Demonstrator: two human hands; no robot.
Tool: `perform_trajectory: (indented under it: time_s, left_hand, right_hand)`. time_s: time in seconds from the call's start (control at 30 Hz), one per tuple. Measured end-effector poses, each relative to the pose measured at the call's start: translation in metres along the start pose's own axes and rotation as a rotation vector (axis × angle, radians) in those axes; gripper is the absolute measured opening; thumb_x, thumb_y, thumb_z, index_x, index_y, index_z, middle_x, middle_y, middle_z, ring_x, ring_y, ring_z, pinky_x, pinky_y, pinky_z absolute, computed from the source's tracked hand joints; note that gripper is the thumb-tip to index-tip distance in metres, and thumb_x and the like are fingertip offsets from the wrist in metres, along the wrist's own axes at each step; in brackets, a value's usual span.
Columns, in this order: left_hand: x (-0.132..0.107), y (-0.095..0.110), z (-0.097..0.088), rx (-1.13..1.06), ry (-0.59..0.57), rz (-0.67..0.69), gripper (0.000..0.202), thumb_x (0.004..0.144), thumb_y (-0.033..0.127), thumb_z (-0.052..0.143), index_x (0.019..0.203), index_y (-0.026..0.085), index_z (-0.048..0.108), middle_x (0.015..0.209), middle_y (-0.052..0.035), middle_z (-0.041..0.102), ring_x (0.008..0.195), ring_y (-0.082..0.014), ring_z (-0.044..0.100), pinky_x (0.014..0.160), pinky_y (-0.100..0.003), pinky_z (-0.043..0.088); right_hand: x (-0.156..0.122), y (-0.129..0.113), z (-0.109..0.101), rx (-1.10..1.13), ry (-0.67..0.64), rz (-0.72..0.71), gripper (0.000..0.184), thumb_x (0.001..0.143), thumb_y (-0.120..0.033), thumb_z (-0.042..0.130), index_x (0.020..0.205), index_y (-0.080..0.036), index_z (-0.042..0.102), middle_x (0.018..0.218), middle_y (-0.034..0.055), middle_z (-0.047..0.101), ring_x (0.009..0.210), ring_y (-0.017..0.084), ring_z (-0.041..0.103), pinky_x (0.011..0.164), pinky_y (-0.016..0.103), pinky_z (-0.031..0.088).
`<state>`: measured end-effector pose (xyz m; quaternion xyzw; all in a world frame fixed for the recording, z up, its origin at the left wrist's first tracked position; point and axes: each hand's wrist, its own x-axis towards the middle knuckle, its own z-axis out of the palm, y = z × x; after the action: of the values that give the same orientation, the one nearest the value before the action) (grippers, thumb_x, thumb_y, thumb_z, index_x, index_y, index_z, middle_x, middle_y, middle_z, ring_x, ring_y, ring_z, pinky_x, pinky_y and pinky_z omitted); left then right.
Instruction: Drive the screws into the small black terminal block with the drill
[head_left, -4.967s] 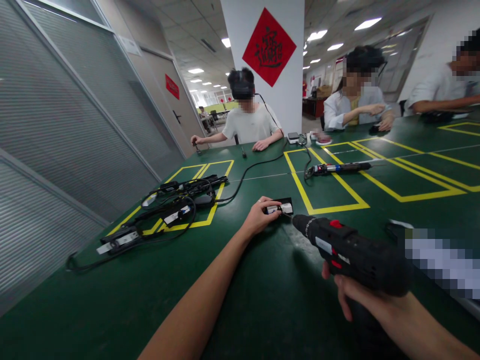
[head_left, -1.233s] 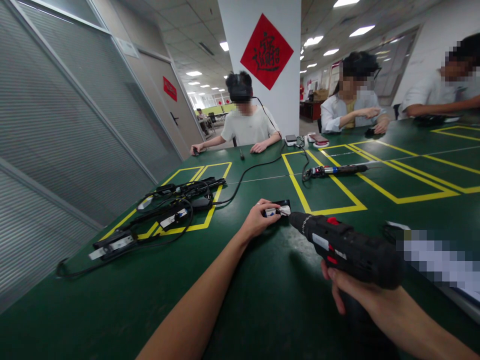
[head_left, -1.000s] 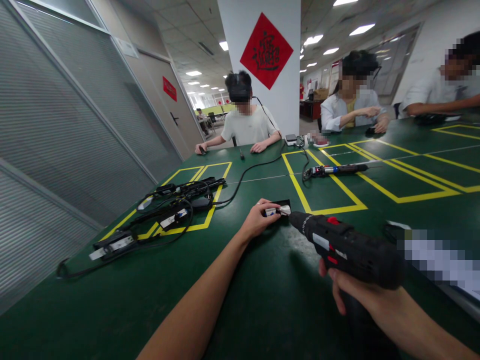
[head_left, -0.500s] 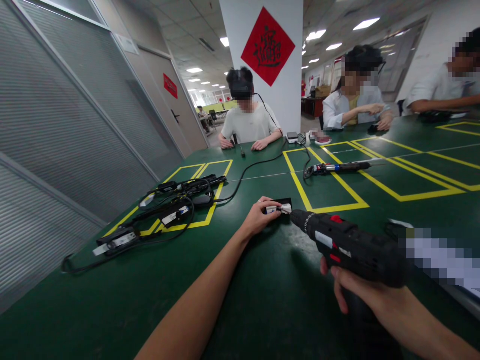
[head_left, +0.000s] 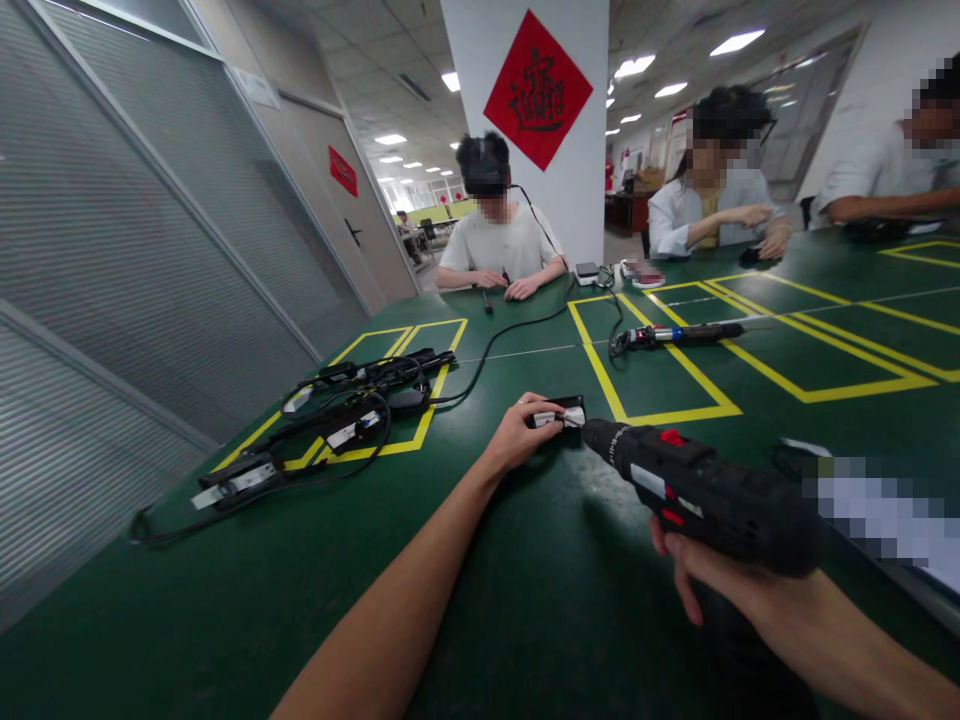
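Co-worker's hand (head_left: 491,280) inward, right hand (head_left: 721,572) around drill (head_left: 709,500)

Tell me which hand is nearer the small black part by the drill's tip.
Left. The left hand has its fingers on the part; the right hand is farther off, rightward, gripping the drill.

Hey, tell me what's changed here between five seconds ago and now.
The opposite co-worker's right hand has come in from out to the side, next to their other hand. The drill has edged slightly forward, nearer the box. Unchanged: your right hand grips the drill, your left hand holds the box, and the cables lie where they were.
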<state>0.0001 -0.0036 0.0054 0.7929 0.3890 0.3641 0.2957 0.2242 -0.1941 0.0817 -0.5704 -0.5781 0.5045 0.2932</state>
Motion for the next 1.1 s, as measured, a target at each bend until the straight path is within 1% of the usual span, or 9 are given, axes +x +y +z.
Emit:
perform_trajectory:
  time_s: [0.23,0.3,0.4,0.53,0.67,0.77,0.9,1.0,1.1]
  left_hand:
    - [0.0005,-0.0011,-0.0014,-0.014,-0.017,-0.011,0.025,0.076,0.032,0.06,0.098,0.02,0.067,0.103,-0.0052,0.052,0.091,-0.0155,0.053,0.079,-0.028,0.044]
    - [0.0007,-0.0018,-0.0013,-0.02,-0.014,-0.006,0.025,0.076,0.032,0.06,0.097,0.02,0.067,0.102,-0.0051,0.052,0.092,-0.0157,0.053,0.08,-0.028,0.044]
    - [0.0006,-0.0027,-0.0008,-0.022,-0.002,-0.004,0.026,0.076,0.033,0.061,0.097,0.02,0.067,0.103,-0.0052,0.052,0.093,-0.0159,0.053,0.082,-0.028,0.043]
    - [-0.0003,-0.002,-0.0005,-0.017,0.007,-0.014,0.026,0.076,0.033,0.06,0.098,0.02,0.067,0.104,-0.0054,0.051,0.093,-0.0161,0.053,0.082,-0.029,0.043]
    - [-0.0008,0.0006,-0.0013,-0.007,0.012,-0.02,0.026,0.076,0.032,0.06,0.098,0.02,0.067,0.103,-0.0053,0.052,0.093,-0.0162,0.053,0.083,-0.029,0.043]
    - [-0.001,0.0012,-0.0017,-0.007,0.011,-0.022,0.026,0.076,0.032,0.06,0.098,0.02,0.067,0.104,-0.0054,0.052,0.092,-0.016,0.053,0.082,-0.029,0.043]
    - [-0.0014,0.0001,-0.0014,-0.014,0.013,-0.018,0.026,0.077,0.032,0.059,0.098,0.02,0.067,0.104,-0.0055,0.052,0.092,-0.0159,0.053,0.081,-0.028,0.043]
    - [-0.0017,0.0003,-0.0013,-0.018,0.014,-0.015,0.026,0.078,0.033,0.058,0.098,0.019,0.067,0.104,-0.0057,0.052,0.091,-0.016,0.054,0.08,-0.028,0.043]
    - [-0.0016,0.0015,-0.0014,-0.018,0.019,-0.01,0.026,0.078,0.033,0.057,0.098,0.02,0.067,0.103,-0.0056,0.053,0.093,-0.0163,0.054,0.083,-0.029,0.042]
  right_hand:
    - [-0.0011,-0.0014,-0.0031,-0.043,-0.007,0.004,0.045,0.082,-0.053,0.041,0.053,-0.022,0.057,0.075,0.0045,0.061,0.078,0.022,0.056,0.076,0.037,0.039]
    - [-0.0013,-0.0023,-0.0041,-0.059,-0.026,0.007,0.046,0.083,-0.052,0.04,0.052,-0.022,0.056,0.077,0.0047,0.061,0.078,0.023,0.056,0.076,0.036,0.039]
    - [-0.0004,-0.0012,-0.0051,-0.049,-0.047,-0.012,0.039,0.086,-0.047,0.039,0.061,-0.024,0.058,0.072,0.0032,0.061,0.079,0.022,0.056,0.078,0.035,0.04]
    - [0.0016,0.0015,-0.0062,-0.017,-0.058,-0.012,0.029,0.088,-0.044,0.039,0.081,-0.024,0.059,0.061,-0.0006,0.057,0.068,0.019,0.055,0.071,0.033,0.04]
    - [0.0016,0.0003,-0.0083,-0.012,-0.04,-0.01,0.028,0.088,-0.043,0.04,0.086,-0.022,0.058,0.063,-0.0009,0.058,0.073,0.02,0.057,0.073,0.032,0.039]
    - [0.002,0.001,-0.0091,-0.021,-0.052,-0.017,0.034,0.087,-0.048,0.041,0.08,-0.02,0.059,0.063,-0.0009,0.057,0.072,0.019,0.056,0.075,0.033,0.039]
    - [0.0031,0.0045,-0.009,-0.067,-0.057,0.006,0.046,0.085,-0.054,0.039,0.059,-0.02,0.056,0.068,0.0023,0.059,0.075,0.021,0.056,0.075,0.035,0.039]
    - [0.0021,0.0038,-0.009,-0.087,-0.055,0.005,0.047,0.085,-0.054,0.04,0.055,-0.021,0.055,0.072,0.0035,0.061,0.078,0.022,0.057,0.076,0.034,0.04]
    - [0.0008,0.0006,-0.0088,-0.094,-0.04,0.004,0.045,0.085,-0.053,0.041,0.055,-0.022,0.056,0.07,0.0031,0.061,0.075,0.021,0.057,0.074,0.033,0.041]
